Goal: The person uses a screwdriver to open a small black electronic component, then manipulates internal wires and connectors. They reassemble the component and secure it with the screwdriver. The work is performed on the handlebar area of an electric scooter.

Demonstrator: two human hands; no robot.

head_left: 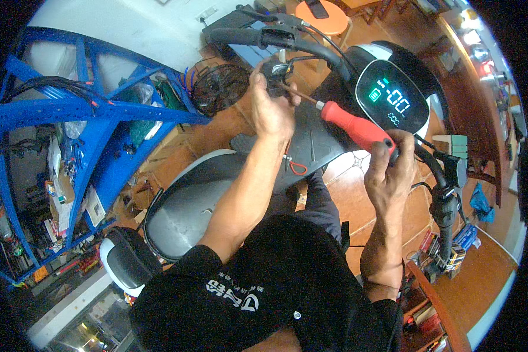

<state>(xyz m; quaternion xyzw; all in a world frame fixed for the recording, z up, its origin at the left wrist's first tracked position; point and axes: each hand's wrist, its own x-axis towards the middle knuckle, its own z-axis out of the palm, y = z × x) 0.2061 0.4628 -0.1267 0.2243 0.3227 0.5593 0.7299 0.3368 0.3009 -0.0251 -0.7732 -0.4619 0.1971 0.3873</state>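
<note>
My right hand (391, 173) is closed round the butt end of a screwdriver with a red handle (352, 124). Its thin shaft points up and left to a small black switch housing (277, 71), where the exact contact of the tip is hard to make out. The housing is pinched in the fingers of my left hand (273, 114), beside the left side of a scooter's handlebar (264, 37). Between the two bar ends a lit scooter display (393, 97) shows glowing digits and a green battery symbol.
The scooter's black seat (188, 205) lies below my left forearm, near a red cable loop (298, 168). At left stands a blue metal rack (94, 117) with cables and parts. A black fan (220, 88) and an orange stool (321, 17) are farther off. The right grip (445, 232) sticks out near boxes.
</note>
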